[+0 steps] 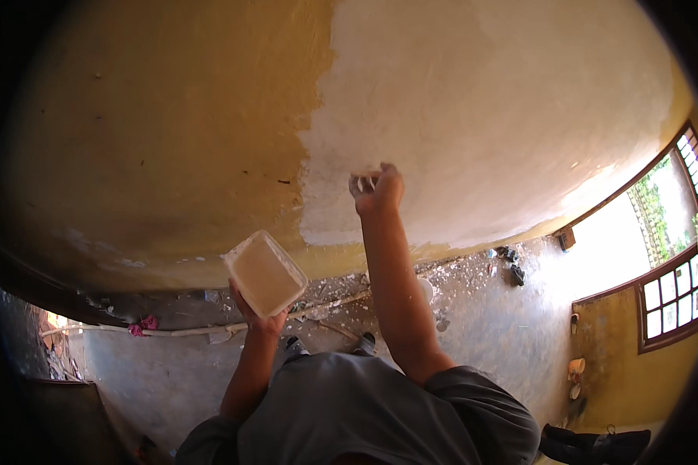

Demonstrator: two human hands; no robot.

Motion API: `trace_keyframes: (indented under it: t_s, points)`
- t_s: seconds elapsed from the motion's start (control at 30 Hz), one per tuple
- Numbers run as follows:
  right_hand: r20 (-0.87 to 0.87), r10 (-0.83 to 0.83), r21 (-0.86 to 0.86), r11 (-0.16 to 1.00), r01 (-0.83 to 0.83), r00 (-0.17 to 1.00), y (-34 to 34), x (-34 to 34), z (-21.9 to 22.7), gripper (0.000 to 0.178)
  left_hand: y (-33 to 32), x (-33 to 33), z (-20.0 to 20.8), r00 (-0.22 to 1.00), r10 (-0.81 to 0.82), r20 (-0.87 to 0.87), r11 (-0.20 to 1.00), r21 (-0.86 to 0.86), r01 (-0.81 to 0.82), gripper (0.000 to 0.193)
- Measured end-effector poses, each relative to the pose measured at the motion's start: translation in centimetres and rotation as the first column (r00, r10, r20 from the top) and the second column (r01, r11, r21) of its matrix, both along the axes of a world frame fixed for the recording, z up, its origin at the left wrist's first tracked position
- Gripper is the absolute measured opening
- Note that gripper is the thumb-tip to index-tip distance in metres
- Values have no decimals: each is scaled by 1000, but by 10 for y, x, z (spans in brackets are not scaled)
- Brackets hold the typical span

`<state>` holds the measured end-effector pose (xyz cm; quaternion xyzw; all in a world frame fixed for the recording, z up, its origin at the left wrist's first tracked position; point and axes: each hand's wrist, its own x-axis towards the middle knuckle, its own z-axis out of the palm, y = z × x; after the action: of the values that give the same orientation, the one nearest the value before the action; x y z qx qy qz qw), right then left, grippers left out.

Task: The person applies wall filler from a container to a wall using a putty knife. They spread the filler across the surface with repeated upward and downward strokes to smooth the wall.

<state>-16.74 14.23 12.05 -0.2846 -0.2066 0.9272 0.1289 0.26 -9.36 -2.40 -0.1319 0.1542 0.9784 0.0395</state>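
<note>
Wearing grey shirt (349,407), clamping tub (267,273) in left fingers (241,301), seemingly coating far wall (457,116) with right fingers (388,169), hold unclear, likely needing leftward strokes.

No lettering, numbers or signs can be read, either on the tub (267,275) in the left hand (261,320) or on the wall (473,101) beyond the right hand (381,191).

The left hand (265,319) holds a pale rectangular tub (287,259); the right hand (378,190) is raised, fingers curled, at the whitish patch (481,124) on the ochre wall (186,139). A pole (186,332) lies along the littered floor (178,380).
</note>
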Motion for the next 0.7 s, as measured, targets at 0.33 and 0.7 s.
trace_keyframes:
  t_s: [0.33,0.7]
  points:
    - [-306,113,38,994,-107,945,2,-6,177,38,4,0,17,1000,6,21,996,-88,-4,67]
    - [-736,80,670,-58,740,673,13,32,258,24,8,4,21,999,-28,-15,999,27,28,64]
